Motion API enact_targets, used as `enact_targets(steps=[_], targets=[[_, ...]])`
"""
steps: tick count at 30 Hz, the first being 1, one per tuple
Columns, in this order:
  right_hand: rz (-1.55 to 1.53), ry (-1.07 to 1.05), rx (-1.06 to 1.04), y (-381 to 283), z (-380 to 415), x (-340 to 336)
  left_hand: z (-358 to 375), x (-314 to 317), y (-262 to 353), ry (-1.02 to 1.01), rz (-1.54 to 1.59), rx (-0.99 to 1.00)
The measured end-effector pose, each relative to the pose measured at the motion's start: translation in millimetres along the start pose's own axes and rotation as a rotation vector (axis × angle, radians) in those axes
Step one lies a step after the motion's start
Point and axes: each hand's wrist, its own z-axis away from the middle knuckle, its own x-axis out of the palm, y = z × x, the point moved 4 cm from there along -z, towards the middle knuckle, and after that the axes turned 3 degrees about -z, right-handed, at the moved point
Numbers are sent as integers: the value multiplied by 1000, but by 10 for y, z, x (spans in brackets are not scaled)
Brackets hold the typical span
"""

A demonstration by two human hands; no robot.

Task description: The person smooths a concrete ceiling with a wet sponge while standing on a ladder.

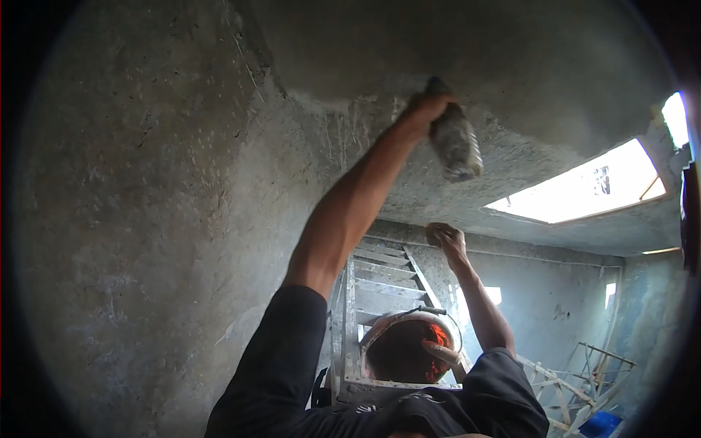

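My left hand (pixel 432 106) is raised high against the grey plastered surface, its fingers wrapped round a dirty, ridged object that looks like a plastic bottle (pixel 457 144). Motion blurs the hand and the upper end of the object. Lower and to the right, my right hand (pixel 451 241) is raised with its fingers closed round a small brownish lump (pixel 436 233), too small to make out. Below it stands a bucket (pixel 382 328) with a dark and orange inside. A tool with a rounded handle (pixel 440 352) rests in the bucket.
Behind the bucket rises a metal ladder (pixel 351 292). A rough grey wall (pixel 146 219) fills the left side. At the right are a bright opening (pixel 591 186), a metal frame (pixel 577 394) and a blue object (pixel 602 424) low down.
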Motion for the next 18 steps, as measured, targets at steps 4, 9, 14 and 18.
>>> enact_targets(steps=[4,9,14,18], targets=[[-133,121,126,156,108,-274,27,599,-157,-77,-267,-34],[-307,160,258,412,142,-402,409,372,-104,-39,-536,53],[-303,193,-59,299,-470,-468,888,-390,-341,127,-461,538],[448,635,-704,-1347,-919,-194,1594,-683,-477,231,-562,519]])
